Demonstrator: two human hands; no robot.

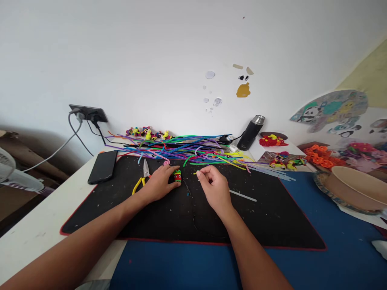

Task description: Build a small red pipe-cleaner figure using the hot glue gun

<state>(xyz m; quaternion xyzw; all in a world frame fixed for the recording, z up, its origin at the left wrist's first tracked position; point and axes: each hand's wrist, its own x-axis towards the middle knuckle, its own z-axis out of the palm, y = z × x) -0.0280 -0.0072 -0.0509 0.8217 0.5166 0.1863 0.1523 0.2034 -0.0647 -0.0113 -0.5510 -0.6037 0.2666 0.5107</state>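
Note:
My left hand (161, 182) rests on the black mat (145, 221), its fingers closed round a small red and green figure (177, 176) with eyes. Scissors with yellow handles (139, 183) lie just left of that hand, partly behind the wrist. To the right, my right hand (214, 185) pinches a short yellow-green piece (195, 173) between thumb and fingers. A pale translucent stick (243, 195) lies on the mat beside the right hand. Behind both hands spreads a pile of coloured fuzzy stems (181, 147).
A black phone (102, 167) lies at the left. At the back stand a black bottle (251, 132) and small colourful figures (148, 133). Orange pieces (323, 157) and a round bowl (359, 185) are at the right. A thin black cable (193, 213) crosses the mat.

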